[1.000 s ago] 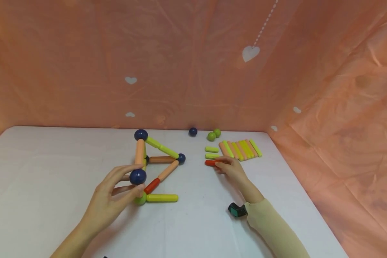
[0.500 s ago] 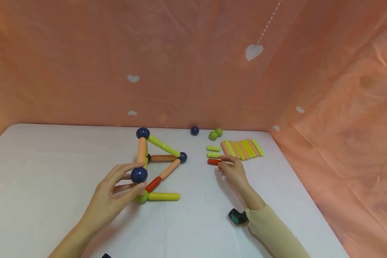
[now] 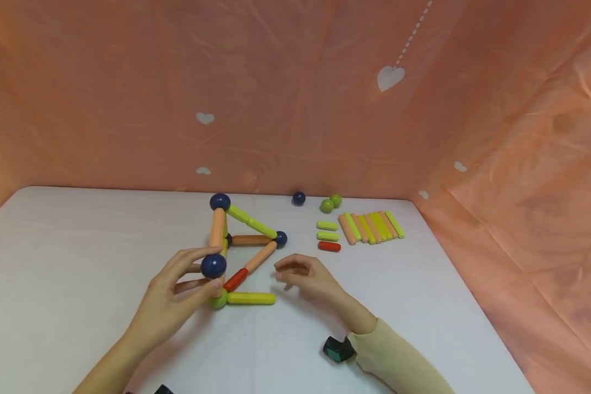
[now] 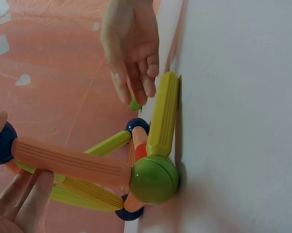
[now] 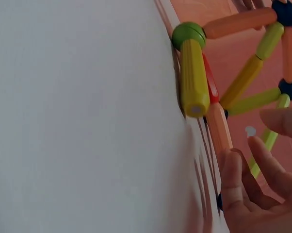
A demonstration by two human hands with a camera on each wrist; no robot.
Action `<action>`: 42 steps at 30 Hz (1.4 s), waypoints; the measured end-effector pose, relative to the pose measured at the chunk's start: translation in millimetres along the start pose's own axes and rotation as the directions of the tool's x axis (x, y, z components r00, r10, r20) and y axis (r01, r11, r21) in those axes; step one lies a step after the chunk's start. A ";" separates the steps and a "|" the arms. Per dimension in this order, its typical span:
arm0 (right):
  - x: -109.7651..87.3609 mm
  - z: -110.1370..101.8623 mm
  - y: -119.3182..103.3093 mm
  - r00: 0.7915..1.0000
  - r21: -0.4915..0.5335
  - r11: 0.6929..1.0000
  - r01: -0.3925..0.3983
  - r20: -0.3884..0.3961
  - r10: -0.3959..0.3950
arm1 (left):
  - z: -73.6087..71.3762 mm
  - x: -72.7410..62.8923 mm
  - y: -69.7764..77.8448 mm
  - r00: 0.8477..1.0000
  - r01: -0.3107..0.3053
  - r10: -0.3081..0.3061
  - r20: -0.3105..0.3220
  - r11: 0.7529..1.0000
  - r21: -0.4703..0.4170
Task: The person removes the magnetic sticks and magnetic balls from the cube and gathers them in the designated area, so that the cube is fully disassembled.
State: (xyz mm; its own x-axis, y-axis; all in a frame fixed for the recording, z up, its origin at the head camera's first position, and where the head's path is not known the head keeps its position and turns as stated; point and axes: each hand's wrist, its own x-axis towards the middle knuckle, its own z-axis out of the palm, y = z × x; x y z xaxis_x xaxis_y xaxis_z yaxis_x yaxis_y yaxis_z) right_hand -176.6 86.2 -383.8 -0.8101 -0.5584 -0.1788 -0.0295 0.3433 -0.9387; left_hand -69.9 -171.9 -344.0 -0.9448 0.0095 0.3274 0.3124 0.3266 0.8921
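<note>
A rod-and-ball frame (image 3: 246, 241) stands on the white table (image 3: 79, 262), built of orange, yellow-green and red rods joined by dark blue balls. My left hand (image 3: 202, 273) pinches the near dark blue ball (image 3: 213, 266), which tops an orange rod (image 4: 71, 161) rising from a green ball (image 3: 218, 301). A yellow rod (image 3: 251, 298) lies flat, running right from that green ball (image 4: 154, 178). My right hand (image 3: 288, 272) hovers just right of the frame with loosely curled fingers (image 5: 262, 184) and holds nothing. It floats above the yellow rod (image 5: 193, 77).
A red rod (image 3: 329, 246) and two short yellow-green rods (image 3: 326, 231) lie beside a row of several orange and yellow rods (image 3: 371, 227) at the back right. A loose blue ball (image 3: 299, 198) and two green balls (image 3: 330, 203) sit by the pink curtain (image 3: 295, 98).
My right hand left the red rod on the table and moved left and nearer, beside the frame. The left hand kept its hold on the blue ball.
</note>
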 end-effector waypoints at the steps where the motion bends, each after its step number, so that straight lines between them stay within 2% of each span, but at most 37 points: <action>1: 0.8 2.6 -0.1 1.000 -0.006 1.000 0.000 0.029 0.000 | 0.0 0.0 0.1 1.000 0.005 -0.005 0.001 1.000 0.003; 6: 5.6 15.4 1.1 0.984 -0.138 0.990 0.040 0.175 -0.016 | -0.9 -0.2 1.2 1.000 0.026 -0.027 0.006 0.999 0.031; 10: 6.0 23.0 -1.0 0.973 -0.230 0.969 0.088 0.230 -0.034 | -0.2 -0.3 1.2 1.000 0.019 -0.019 0.009 1.000 0.020; 15: 3.7 27.6 -5.2 0.962 -0.275 0.947 0.165 0.257 -0.093 | 1.7 0.3 1.5 1.000 0.022 -0.022 0.003 1.000 0.009; 20: 2.2 26.5 -5.1 0.957 -0.300 0.938 0.175 0.275 -0.090 | 3.0 1.3 2.2 0.999 0.030 -0.030 -0.014 0.999 0.020; 25: 1.3 26.0 -5.2 0.954 -0.342 0.915 0.216 0.274 -0.123 | 3.8 0.9 1.0 1.000 0.008 -0.007 -0.025 1.000 0.019; 29: 0.7 27.8 -4.9 0.944 -0.335 0.912 0.238 0.301 -0.136 | 4.6 0.8 0.4 1.000 -0.003 0.004 -0.030 0.999 0.035; 33: -1.2 28.6 -4.2 0.949 -0.308 0.931 0.194 0.301 -0.098 | 5.2 1.2 0.5 1.000 -0.005 0.006 -0.029 0.999 0.036; 38: -5.9 21.5 -1.3 0.969 -0.263 0.957 0.120 0.240 -0.056 | 5.6 0.7 0.3 0.999 -0.004 0.005 -0.035 0.999 0.032; 42: -10.2 9.8 4.0 0.985 -0.214 0.974 0.074 0.171 -0.037 | 5.5 -0.1 0.4 0.999 0.024 -0.023 -0.042 0.999 0.023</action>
State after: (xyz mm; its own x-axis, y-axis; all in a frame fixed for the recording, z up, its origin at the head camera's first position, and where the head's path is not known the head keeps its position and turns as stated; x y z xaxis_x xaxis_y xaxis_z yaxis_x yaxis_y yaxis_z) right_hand -162.7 85.9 -388.6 -0.6961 -0.6920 -0.1915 -0.2144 0.4549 -0.8644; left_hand -70.2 -166.6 -345.4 -0.9468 -0.0379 0.3195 0.2872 0.3484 0.8923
